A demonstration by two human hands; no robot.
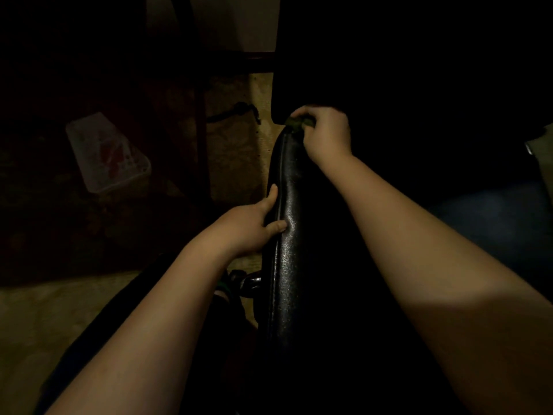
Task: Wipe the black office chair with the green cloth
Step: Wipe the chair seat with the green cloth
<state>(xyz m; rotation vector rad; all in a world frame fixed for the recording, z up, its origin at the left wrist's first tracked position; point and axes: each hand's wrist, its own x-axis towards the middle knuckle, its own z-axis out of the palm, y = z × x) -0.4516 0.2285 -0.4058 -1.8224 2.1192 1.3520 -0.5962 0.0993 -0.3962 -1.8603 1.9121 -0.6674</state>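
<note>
1. Task item: the black office chair of glossy, grained leather-like material [287, 259] runs as a long padded edge from lower centre to the middle of the frame. Which part of the chair this is cannot be told in the dim light.
2. Cleaning item: the small bunched green cloth [296, 124] sits at the far top end of that padded edge, just above centre frame, touching the chair.
3. Right hand [327, 133]: its fingers are curled round the cloth and grip it against the chair end. Most of the cloth is hidden under the hand.
4. Left hand [250, 227]: fingers [273, 194] lie along the left side of the padded edge with the thumb on its top face, clasping it as a brace.
5. Surroundings: a clear plastic lidded box [107, 154] lies on the pale patterned floor [236, 145] at centre left, well apart from the chair. A chrome fitting [254, 281] shows beside the chair below the left hand.
6. Risks, as judged:
   - Poor light may leave patches unwiped and unnoticed.
   - The tightly bunched cloth offers little contact area, so strokes may streak or miss.
   - If the chair swivels or rolls, a stroke could turn it should the left hand's brace slacken.
</note>
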